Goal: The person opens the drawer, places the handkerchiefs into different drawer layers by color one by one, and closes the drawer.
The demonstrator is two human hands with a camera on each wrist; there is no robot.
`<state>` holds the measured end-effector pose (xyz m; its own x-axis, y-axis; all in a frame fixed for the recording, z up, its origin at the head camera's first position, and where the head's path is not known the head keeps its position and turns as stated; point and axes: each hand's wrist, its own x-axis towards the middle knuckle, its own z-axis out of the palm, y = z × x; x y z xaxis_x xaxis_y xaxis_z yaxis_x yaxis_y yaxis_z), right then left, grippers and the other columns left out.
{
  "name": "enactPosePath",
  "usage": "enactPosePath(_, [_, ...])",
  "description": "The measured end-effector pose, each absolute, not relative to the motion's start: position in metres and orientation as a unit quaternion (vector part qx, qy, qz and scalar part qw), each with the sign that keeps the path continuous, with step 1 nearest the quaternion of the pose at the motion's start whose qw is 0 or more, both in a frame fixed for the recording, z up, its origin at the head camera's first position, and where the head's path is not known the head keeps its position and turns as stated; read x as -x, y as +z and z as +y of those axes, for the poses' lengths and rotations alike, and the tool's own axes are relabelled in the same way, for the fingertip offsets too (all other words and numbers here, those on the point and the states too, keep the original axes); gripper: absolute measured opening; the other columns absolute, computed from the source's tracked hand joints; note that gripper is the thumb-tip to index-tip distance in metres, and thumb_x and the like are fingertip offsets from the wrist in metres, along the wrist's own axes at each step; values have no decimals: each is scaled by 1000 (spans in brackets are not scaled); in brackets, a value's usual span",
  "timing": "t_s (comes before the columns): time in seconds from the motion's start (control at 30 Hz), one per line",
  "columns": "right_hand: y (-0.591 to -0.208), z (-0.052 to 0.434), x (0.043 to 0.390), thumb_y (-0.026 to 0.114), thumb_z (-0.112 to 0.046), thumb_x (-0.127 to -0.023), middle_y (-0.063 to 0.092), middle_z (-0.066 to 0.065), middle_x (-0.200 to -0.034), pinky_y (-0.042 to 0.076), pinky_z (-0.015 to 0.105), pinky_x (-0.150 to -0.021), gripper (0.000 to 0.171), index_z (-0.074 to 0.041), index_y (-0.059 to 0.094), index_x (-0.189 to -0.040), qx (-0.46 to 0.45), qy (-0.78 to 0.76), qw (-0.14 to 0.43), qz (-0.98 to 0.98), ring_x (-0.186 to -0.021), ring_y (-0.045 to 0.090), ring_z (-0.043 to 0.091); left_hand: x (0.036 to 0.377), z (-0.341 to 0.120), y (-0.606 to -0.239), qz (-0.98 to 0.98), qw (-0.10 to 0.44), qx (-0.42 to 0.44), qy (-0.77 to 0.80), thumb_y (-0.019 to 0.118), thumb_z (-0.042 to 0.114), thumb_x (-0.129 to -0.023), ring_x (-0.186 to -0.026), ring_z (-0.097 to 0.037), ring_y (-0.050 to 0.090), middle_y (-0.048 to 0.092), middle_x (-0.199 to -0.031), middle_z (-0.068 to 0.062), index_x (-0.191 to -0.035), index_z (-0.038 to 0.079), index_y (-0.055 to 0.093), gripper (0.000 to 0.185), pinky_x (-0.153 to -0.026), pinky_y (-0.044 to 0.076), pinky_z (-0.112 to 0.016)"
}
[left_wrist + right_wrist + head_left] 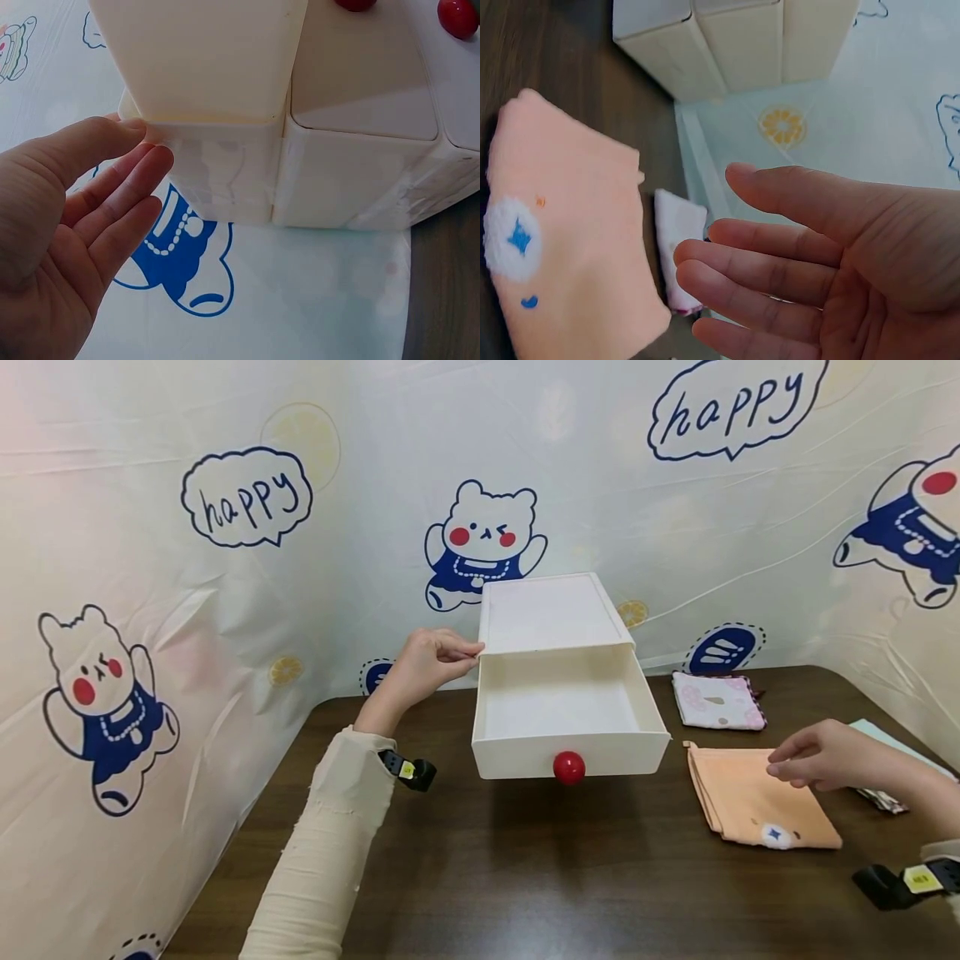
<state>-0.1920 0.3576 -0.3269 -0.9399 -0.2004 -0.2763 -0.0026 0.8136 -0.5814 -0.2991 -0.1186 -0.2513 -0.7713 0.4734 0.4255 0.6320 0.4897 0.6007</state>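
A white drawer cabinet (555,614) stands at the back of the table. Its top drawer (517,758), with a red knob (569,767), is pulled well out, and no contents show inside. My left hand (423,664) pinches the cabinet's left front edge beside that drawer; in the left wrist view the thumb lies on the rim. My right hand (836,756) hovers over the right part of a folded orange towel (750,793), holding nothing, with fingers loosely bent. The right wrist view shows these fingers (757,274) spread and apart from the towel.
Behind the orange towel lies a folded white and pink cloth (720,702). A mint-coloured cloth (892,739) is partly hidden by the right hand and forearm. The left wrist view shows lower drawers with red knobs (457,16). A printed curtain (360,527) hangs behind the table (450,877).
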Motion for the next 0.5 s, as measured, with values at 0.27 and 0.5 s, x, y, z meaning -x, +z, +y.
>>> enactPosePath(0.27, [-334,369,194,67,-30,-84,65,12,-91,55,42,-69,42,8,63,-102,25,-303,184,935,-78,61,21,299,-118,-251,-855,103,323,-392,69,0,-80,-79,-19,59,63,-91,-10,-105,2,68,25,-73,54,-27])
enactPosePath(0.5, [-343,385,197,66,-30,-84,66,11,-90,54,40,-67,45,11,62,-103,7,-309,197,930,-78,61,20,299,-117,-250,-852,102,326,-397,69,2,-80,-79,-19,60,63,-90,-10,-104,2,69,24,-72,54,-27])
